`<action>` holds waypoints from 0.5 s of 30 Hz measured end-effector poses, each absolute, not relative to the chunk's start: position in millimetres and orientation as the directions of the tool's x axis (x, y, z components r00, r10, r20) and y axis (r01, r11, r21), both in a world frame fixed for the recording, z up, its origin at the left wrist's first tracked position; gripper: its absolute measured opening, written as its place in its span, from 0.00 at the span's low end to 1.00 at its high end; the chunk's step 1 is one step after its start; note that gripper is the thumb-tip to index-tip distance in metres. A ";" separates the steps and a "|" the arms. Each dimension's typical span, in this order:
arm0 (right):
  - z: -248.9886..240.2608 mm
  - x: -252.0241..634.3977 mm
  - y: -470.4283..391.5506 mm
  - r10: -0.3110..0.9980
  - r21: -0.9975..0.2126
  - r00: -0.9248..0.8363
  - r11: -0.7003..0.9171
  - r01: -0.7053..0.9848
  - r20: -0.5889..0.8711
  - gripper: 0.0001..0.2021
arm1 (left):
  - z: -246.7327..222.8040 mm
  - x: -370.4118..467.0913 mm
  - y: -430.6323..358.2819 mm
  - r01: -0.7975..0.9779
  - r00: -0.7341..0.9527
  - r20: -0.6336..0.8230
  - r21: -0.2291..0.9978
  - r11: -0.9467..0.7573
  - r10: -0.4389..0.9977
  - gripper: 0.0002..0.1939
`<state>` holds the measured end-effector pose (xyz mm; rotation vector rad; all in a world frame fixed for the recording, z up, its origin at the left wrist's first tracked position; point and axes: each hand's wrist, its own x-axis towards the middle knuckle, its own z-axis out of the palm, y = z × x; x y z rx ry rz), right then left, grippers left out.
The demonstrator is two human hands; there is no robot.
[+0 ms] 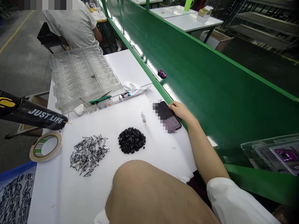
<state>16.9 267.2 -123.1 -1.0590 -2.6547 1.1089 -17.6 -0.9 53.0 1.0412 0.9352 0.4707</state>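
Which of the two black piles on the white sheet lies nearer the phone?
The dense, solid black heap; the looser pile of thin outline pieces lies farther left.

On the table (77, 199) before us, our right hand (181, 111) rests at the right edge, touching a phone (168, 117). Left of the phone stands a small vial (142, 116); nearer us lie a heap of small parts (131, 140) and, to its left, a scatter of thin frames (88, 154). A tape roll (45, 146) sits farther left, stacked trays (81, 76) behind, a conveyor (198, 77) along the right.
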 end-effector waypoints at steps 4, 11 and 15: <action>-122.4 18.4 267.7 0.616 -0.664 -0.765 0.495 0.561 -0.187 0.12 | 51.5 -18.1 1.4 0.068 0.563 -0.429 0.876 0.477 0.707 0.16; -123.6 20.2 270.0 0.603 -0.669 -0.771 0.488 0.560 -0.206 0.12 | 46.4 -13.7 -8.7 0.008 0.510 -0.426 0.871 0.491 0.747 0.14; -120.6 22.9 269.4 0.584 -0.669 -0.777 0.482 0.566 -0.236 0.13 | 44.0 -11.0 -16.3 0.000 0.469 -0.403 0.890 0.456 0.786 0.11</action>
